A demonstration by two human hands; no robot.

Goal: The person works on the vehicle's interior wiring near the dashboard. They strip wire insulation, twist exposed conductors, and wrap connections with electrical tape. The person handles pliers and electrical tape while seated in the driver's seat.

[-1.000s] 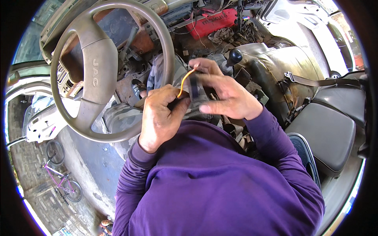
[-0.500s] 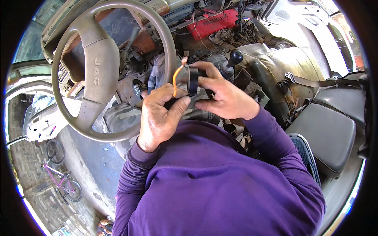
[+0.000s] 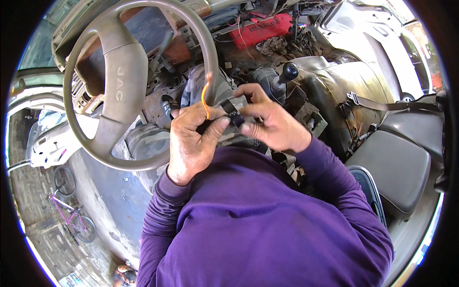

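My left hand is closed, thumb pressed to its curled index finger. From that pinch rises a short orange wire, bent in a curve, its upper end showing bare copper-coloured strands. Right beside it, my right hand grips a black roll of tape between thumb and fingers. The roll is tilted, with part of it behind the fingertips. Where the tape meets the left fingertips, the lower end of the wire is hidden.
The steering wheel curves close by on the left. To the right of my hands stands a gear lever with a black knob. A red case lies farther off among loose wires, and worn seats fill the right side.
The tape roll has turned from edge-on upright to tilted, and my right fingers have shifted around it. The orange wire's bare end has swung a little left.
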